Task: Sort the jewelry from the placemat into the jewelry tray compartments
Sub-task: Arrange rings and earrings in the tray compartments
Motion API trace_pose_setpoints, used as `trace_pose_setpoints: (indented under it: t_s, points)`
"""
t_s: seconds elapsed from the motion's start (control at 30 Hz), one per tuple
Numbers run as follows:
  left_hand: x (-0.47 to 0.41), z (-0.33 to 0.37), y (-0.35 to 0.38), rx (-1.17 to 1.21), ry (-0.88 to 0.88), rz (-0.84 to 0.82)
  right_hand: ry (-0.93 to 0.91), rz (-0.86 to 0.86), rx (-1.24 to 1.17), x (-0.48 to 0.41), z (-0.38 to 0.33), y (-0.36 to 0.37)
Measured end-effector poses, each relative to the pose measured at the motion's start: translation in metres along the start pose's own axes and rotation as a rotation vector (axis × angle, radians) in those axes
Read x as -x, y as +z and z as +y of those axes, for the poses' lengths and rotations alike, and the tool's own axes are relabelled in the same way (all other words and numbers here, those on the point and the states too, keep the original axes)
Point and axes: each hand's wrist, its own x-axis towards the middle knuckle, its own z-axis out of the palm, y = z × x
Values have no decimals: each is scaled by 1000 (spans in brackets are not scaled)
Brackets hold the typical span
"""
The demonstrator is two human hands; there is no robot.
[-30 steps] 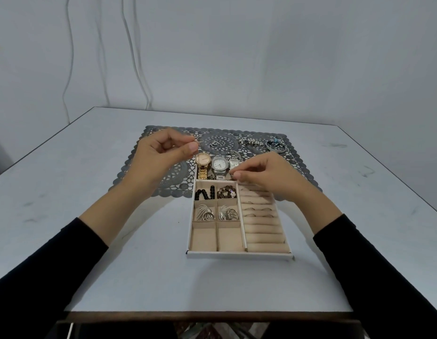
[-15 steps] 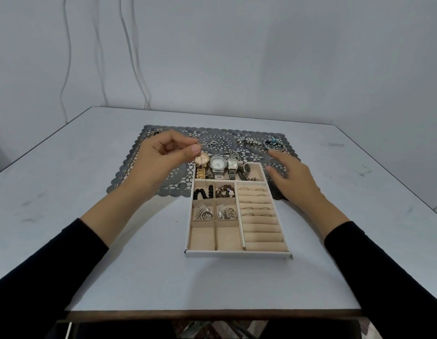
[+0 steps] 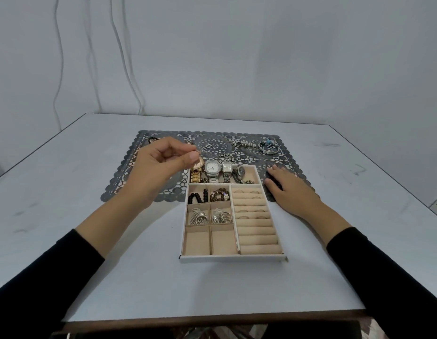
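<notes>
Tray: white-rimmed card jewelry tray with beige lining (image 3: pixel 232 258), on the pale grey table (image 3: pixel 90 241), its far end lying over the mat
Mat: dark grey lace-cut placemat (image 3: pixel 129 174), beyond the tray
Left hand: (image 3: pixel 163 165) raised over the mat, near the tray's far-left corner; thumb and forefinger pinch a small thin metal piece (image 3: pixel 196 156), possibly a ring, too small to tell
Right hand: (image 3: pixel 286 189) flat on the mat just beside the tray's right wall, fingers straight, holding nothing
Sorted: four wristwatches (image 3: pixel 211 168) in the far compartment; black bead bracelet (image 3: pixel 199 195) and brown bead bracelet (image 3: pixel 220 195) in the next cells; silver earrings (image 3: pixel 199 216) in the two middle cells; rings (image 3: pixel 249 204) in the upper rolls
Unfilled: two near square cells (image 3: pixel 196 241); lower ring rolls
Left on mat: pearl-bead bracelet (image 3: pixel 244 143), silver bangles with a blue stone (image 3: pixel 269 146), silver chain (image 3: pixel 227 156), a dark item (image 3: pixel 152 139) at the far-left corner
Progress: judged past halfway; the pinched piece and a handful of mat items remain
Room: bare table either side of the tray and in front; table edges well apart from it; the watch compartment is crowded
</notes>
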Motion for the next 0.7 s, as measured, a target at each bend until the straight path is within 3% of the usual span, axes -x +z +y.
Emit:
trace_pose_setpoints:
  t_s: [0.23,0.43,0.7]
  points:
    - [2,-6,0,-93,-20,-55,0,15,-10,1,-2,0]
    - [2,-14,-11,-240,-128,-197,7,20,-17,2,-2,-1]
    - [0,-17,-21,-473,-104,-418,-14,24,-9,8,-11,-8]
